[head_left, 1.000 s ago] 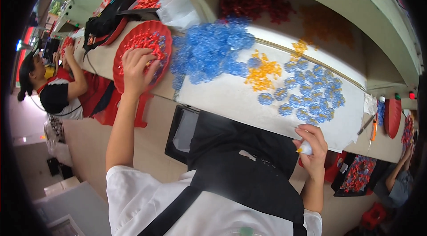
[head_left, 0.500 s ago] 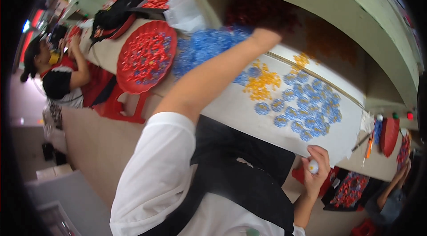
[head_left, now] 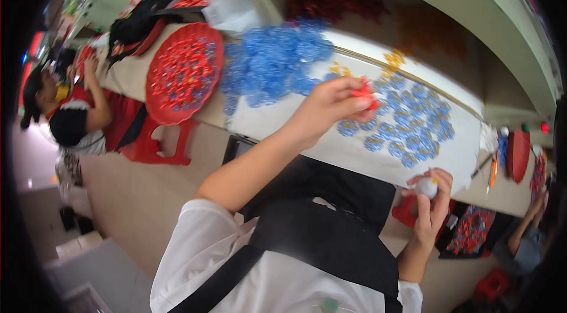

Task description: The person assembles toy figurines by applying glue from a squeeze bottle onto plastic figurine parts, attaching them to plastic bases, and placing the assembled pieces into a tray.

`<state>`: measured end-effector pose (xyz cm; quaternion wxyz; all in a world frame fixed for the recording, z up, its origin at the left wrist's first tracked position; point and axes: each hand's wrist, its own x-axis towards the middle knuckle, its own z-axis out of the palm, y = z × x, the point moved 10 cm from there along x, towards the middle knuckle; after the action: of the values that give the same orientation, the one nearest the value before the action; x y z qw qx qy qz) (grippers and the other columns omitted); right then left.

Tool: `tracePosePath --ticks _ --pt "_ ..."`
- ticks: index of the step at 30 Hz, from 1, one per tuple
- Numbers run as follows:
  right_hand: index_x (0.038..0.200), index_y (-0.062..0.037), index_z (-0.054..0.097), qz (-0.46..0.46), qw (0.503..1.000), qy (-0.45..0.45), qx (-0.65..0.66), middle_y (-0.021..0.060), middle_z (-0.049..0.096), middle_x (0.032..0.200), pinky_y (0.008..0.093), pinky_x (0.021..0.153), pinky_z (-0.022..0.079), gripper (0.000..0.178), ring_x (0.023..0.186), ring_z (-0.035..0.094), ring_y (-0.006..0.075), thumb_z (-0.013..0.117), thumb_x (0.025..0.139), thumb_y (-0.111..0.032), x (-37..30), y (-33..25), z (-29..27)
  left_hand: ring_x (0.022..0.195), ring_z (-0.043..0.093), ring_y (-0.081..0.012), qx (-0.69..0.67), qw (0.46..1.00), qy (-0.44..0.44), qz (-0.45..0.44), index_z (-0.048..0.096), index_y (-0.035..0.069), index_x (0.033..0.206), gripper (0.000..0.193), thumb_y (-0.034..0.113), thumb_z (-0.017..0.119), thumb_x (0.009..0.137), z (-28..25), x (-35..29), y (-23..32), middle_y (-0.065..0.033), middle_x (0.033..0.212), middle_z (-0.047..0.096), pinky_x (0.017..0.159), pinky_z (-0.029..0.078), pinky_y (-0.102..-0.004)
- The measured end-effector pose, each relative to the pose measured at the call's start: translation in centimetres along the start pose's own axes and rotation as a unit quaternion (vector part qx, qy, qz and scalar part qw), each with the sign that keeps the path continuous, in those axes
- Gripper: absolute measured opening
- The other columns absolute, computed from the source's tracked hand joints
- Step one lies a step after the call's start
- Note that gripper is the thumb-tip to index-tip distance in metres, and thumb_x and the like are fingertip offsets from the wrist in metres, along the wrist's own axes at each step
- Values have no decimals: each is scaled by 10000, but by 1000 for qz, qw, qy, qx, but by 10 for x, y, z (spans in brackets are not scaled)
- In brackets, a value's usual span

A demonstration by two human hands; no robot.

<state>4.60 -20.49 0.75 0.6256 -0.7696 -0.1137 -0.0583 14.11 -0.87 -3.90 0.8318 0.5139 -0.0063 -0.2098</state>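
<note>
Red small parts (head_left: 364, 93) are pinched between the fingertips of the left hand (head_left: 333, 106), which is raised over the bench (head_left: 354, 156); the fingers are drawn together around them. Going from the left: a seated person (head_left: 68, 115) is seen at the far end of the bench, with a hand lifted. Next, a round red tray (head_left: 183, 74) is tilted at the bench edge, and it is filled with many small red pieces mixed with a few bluish ones. A red stool (head_left: 165, 139) is seen under it. Beside the tray a loose heap of blue plastic rings (head_left: 277, 62) is piled on the bench, not held in any container. A few yellow pieces (head_left: 393, 60) are scattered behind the left hand. Further right, more blue rings (head_left: 407, 121) are laid out flat in rows on a white sheet. At the lower right, a small white rounded object (head_left: 426, 187) is clasped in the right hand (head_left: 431, 209), with the fingers closed around it, held below the bench edge. Another person's hand (head_left: 537, 206) is seen at the far right, near a second batch of red parts (head_left: 469, 230) held in a dark container.
</note>
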Motion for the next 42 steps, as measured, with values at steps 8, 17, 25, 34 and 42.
tracePosePath --ticks 8,17,25,34,42 --pt "873 -22 456 -46 987 133 74 121 487 873 244 524 476 382 681 529 179 732 643 -152 8 -25 -16 818 583 -168 -98 993 13 -67 498 19 1018 205 83 522 824 19 -47 -39 -114 935 586 768 460 -282" --pt "862 -44 531 -210 975 66 -9 92 530 824 237 551 438 418 662 559 170 799 551 -124 0 -68 4 897 559 -164 -110 991 -3 -73 512 16 949 163 8 550 792 38 -60 -35 -88 990 554 815 459 -296" --pt "856 -63 512 -234 967 36 -96 81 520 803 222 533 430 422 617 511 141 779 590 -253 -5 -72 14 867 578 -176 -69 997 7 -36 495 5 982 216 43 563 782 40 -62 -30 -124 928 586 808 454 -298" --pt "853 -62 515 -230 968 23 -101 86 523 809 219 531 430 416 614 515 145 783 586 -235 -4 -73 18 895 562 -165 -72 996 -4 -49 501 6 966 195 10 559 779 42 -62 -33 -114 974 564 814 454 -288" --pt "876 -54 516 -239 967 49 -66 89 523 826 236 531 439 418 640 536 162 783 578 -174 -6 -74 9 857 573 -163 -101 992 -8 -71 509 17 951 161 30 554 797 43 -61 -36 -97 954 570 784 472 -281"
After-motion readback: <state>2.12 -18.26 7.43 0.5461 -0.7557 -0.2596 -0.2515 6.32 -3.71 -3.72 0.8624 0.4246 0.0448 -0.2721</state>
